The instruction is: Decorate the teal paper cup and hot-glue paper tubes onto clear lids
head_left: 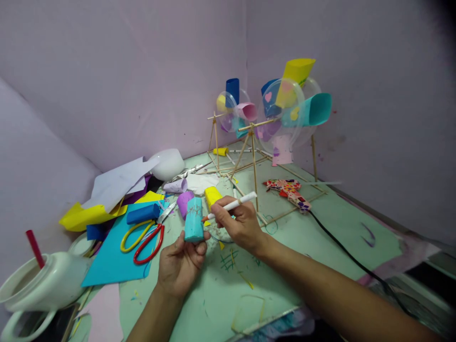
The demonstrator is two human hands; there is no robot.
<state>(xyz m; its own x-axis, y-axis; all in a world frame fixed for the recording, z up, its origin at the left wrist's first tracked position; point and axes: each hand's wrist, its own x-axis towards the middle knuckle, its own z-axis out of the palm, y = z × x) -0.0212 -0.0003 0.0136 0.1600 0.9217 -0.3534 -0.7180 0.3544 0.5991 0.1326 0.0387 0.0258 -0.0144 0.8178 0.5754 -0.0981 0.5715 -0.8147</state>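
A turquoise paper tube [194, 228] stands nearly upright in the fingers of my left hand [183, 266], and brownish marks show on its front. My right hand [240, 222] grips a white marker [237, 203], whose orange-brown tip is at the tube's right edge. Behind the turquoise tube are a purple tube [184, 203] and a yellow tube [213, 194]. A blue roll [143, 214] and scissors [148, 244] with red and yellow handles lie on turquoise paper [117, 259] to the left.
Two stick-framed wheels [281, 116] [228, 111] with coloured paper cups stand at the back. A floral glue gun [290, 190] with a black cord lies right on the green table [281, 280]. A white pot [57, 280] and paper scraps [117, 183] sit left.
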